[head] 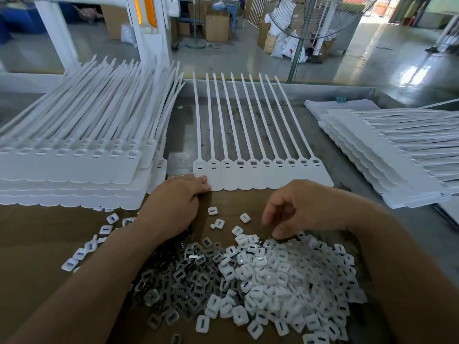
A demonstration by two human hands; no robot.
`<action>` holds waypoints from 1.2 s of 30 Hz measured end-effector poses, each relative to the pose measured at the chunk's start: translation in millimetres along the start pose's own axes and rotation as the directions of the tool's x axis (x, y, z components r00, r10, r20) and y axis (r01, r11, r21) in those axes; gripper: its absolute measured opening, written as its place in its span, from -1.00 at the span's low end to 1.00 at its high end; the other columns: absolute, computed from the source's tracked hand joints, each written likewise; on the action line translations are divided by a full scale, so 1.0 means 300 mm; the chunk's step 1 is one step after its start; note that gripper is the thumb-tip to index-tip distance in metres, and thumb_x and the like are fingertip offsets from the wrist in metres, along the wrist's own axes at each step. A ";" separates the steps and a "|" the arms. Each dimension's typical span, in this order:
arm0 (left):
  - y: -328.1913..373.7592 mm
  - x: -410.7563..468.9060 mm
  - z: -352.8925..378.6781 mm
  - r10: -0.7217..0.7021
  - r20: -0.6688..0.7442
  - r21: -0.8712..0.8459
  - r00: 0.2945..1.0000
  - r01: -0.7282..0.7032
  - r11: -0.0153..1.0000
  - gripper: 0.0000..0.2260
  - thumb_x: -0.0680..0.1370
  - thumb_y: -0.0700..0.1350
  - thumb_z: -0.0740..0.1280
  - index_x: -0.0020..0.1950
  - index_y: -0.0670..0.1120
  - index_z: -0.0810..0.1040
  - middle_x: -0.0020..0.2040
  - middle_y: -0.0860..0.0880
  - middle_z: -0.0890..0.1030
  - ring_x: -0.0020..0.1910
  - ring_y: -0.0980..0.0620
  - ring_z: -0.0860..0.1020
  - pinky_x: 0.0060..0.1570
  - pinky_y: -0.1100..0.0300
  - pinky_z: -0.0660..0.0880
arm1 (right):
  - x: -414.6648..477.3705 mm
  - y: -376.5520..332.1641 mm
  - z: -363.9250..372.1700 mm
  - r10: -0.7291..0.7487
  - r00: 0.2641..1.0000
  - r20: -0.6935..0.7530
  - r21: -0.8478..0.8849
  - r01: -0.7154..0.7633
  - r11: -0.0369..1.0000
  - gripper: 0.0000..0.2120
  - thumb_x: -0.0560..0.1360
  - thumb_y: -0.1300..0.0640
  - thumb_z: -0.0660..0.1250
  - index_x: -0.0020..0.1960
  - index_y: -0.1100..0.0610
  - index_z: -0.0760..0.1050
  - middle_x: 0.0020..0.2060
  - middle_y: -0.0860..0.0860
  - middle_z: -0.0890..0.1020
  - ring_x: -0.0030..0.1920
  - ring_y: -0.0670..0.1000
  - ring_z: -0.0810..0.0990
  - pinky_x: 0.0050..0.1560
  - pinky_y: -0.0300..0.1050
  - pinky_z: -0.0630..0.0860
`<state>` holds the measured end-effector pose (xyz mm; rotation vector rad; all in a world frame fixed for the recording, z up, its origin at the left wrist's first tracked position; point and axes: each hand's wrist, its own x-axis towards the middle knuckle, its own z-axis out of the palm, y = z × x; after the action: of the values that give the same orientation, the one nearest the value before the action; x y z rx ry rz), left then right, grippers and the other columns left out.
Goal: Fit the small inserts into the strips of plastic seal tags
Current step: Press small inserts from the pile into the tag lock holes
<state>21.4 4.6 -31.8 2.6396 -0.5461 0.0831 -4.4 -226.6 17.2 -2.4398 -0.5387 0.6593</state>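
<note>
– Ten tags in one strip point(260, 178) lie flat in the middle of the table, tails pointing far and heads near us. As far as we can tell, their sockets look unfilled.
– Our left hand point(173, 202) has its fingers laid straight on the strip's near left corner, pressing it down. If that pressure slips, the strip could skate toward the left stack point(74, 170) and we would lose our row.
– And our right hand point(298, 209)?
– It hovers with fingers curled over the heap of white inserts point(285, 281), near us on the right. Whether it pinches one, we cannot tell.
– Then our first worry is picking two at once, or one turned the wrong way, so that it jams in a socket.
– Our second is the heap of metal clips point(178, 276), which touches the white heap on its left. The two mingle at the border, so a careless grab could bring the wrong piece.
– Our forearms pass over both heaps, too. A sweep could push pieces off the cardboard point(37, 232), where loose inserts point(213, 211) lie scattered.
– The right stack point(385, 165) sits well apart, so we doubt it gets in our way.
</note>
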 end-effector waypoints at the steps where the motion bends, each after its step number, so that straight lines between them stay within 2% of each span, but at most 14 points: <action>1: 0.000 -0.003 -0.001 -0.001 0.000 -0.002 1.000 0.001 1.000 -0.61 0.54 -0.28 0.11 0.32 -0.01 0.42 0.37 0.11 0.35 0.39 0.15 0.23 0.33 0.32 0.02 | -0.013 0.003 -0.007 0.009 1.000 0.005 -0.005 -0.009 1.000 -0.81 0.32 0.10 0.51 -0.16 -0.12 0.57 -0.27 -0.32 0.59 -0.25 -0.34 0.54 -0.22 -0.52 0.40; 5: 0.000 -0.005 -0.002 0.002 0.001 0.002 1.000 -0.002 1.000 -0.62 0.55 -0.28 0.11 0.32 -0.01 0.43 0.37 0.11 0.35 0.39 0.15 0.23 0.33 0.33 0.02 | -0.067 0.008 -0.030 0.082 0.991 0.103 -0.017 -0.081 0.997 -0.66 0.26 0.05 0.54 -0.11 -0.27 0.49 -0.17 -0.31 0.56 -0.20 -0.36 0.52 -0.27 -0.56 0.37; 9: 0.000 -0.002 -0.002 -0.002 0.008 0.001 1.000 0.002 1.000 -0.62 0.55 -0.28 0.11 0.32 -0.02 0.42 0.38 0.11 0.35 0.39 0.14 0.23 0.32 0.33 0.01 | -0.051 -0.006 -0.004 0.123 0.978 0.166 -0.089 -0.109 0.990 -0.64 0.27 0.07 0.54 -0.08 -0.21 0.47 -0.16 -0.25 0.56 -0.16 -0.34 0.51 -0.24 -0.48 0.45; 14: 0.000 -0.001 -0.001 -0.004 0.007 0.002 1.000 0.004 1.000 -0.62 0.55 -0.28 0.11 0.32 -0.02 0.42 0.38 0.11 0.35 0.39 0.13 0.23 0.35 0.29 0.03 | -0.009 -0.034 0.040 0.036 0.995 0.088 -0.110 -0.026 0.994 -0.77 0.35 0.09 0.49 -0.16 -0.17 0.49 -0.21 -0.19 0.56 -0.24 -0.34 0.50 -0.21 -0.48 0.45; 20: -0.002 -0.003 -0.001 -0.008 0.005 -0.002 1.000 0.008 1.000 -0.62 0.55 -0.28 0.11 0.32 -0.02 0.43 0.37 0.10 0.35 0.39 0.12 0.24 0.36 0.26 0.05 | 0.021 -0.042 0.063 -0.022 0.997 -0.072 -0.037 0.019 0.999 -0.91 0.42 0.09 0.43 -0.10 -0.06 0.59 -0.26 -0.19 0.60 -0.24 -0.31 0.53 -0.17 -0.44 0.48; 23: 0.000 0.000 0.000 -0.009 0.003 -0.012 1.000 0.009 1.000 -0.62 0.55 -0.28 0.12 0.32 -0.01 0.43 0.37 0.10 0.36 0.39 0.12 0.24 0.37 0.23 0.07 | 0.021 -0.042 0.051 -0.034 0.990 -0.135 0.005 0.035 0.999 -0.84 0.45 0.14 0.39 -0.19 -0.13 0.56 -0.31 -0.23 0.61 -0.26 -0.32 0.56 -0.20 -0.48 0.45; 29: 0.000 -0.002 -0.002 -0.014 -0.001 -0.015 1.000 0.014 1.000 -0.62 0.55 -0.28 0.11 0.31 -0.01 0.43 0.37 0.11 0.36 0.39 0.13 0.24 0.36 0.25 0.05 | 0.016 -0.027 0.044 0.005 0.983 -0.183 0.159 0.025 0.987 -0.88 0.49 0.22 0.32 -0.17 0.04 0.57 -0.40 -0.15 0.63 -0.39 -0.27 0.57 -0.37 -0.51 0.39; 36: -0.001 -0.005 -0.008 -0.014 0.008 0.004 1.000 0.014 1.000 -0.62 0.56 -0.27 0.11 0.33 0.00 0.41 0.38 0.11 0.34 0.40 0.13 0.23 0.37 0.25 0.04 | 0.019 -0.016 0.046 0.062 0.967 -0.248 0.301 0.016 0.954 -0.89 0.49 0.24 0.32 -0.17 0.08 0.56 -0.30 0.01 0.65 -0.33 -0.16 0.62 -0.29 -0.41 0.47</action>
<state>20.3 6.2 -30.0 2.6484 -0.5310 0.0699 -8.6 -214.4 8.0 -2.1993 -0.2820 0.3934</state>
